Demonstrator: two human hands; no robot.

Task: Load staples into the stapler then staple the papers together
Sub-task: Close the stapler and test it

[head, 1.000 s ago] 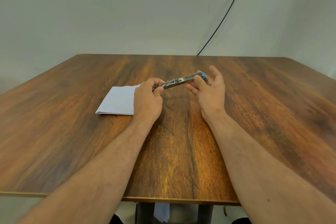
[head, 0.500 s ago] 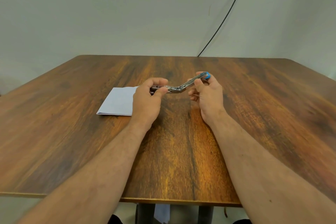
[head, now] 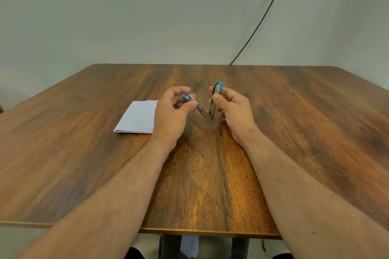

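A small metal stapler [head: 207, 109] with blue plastic ends is held above the middle of the wooden table [head: 294, 132], folded into a V with the hinge at the bottom. My left hand [head: 172, 115] pinches the left arm of the stapler near its blue tip. My right hand [head: 233, 109] pinches the right arm, which stands nearly upright with its blue tip on top. White papers [head: 136, 118] lie flat on the table just left of my left hand, partly hidden by it. No loose staples are visible.
A black cable [head: 263, 19] runs down the wall to the table's far edge. The table's front edge [head: 210, 232] lies close to me, with something pale showing beneath it.
The stapler has gone from almost straight to a sharp V: my right hand swung its arm upward and inward, and my left hand tilted its end up, showing a blue tip.
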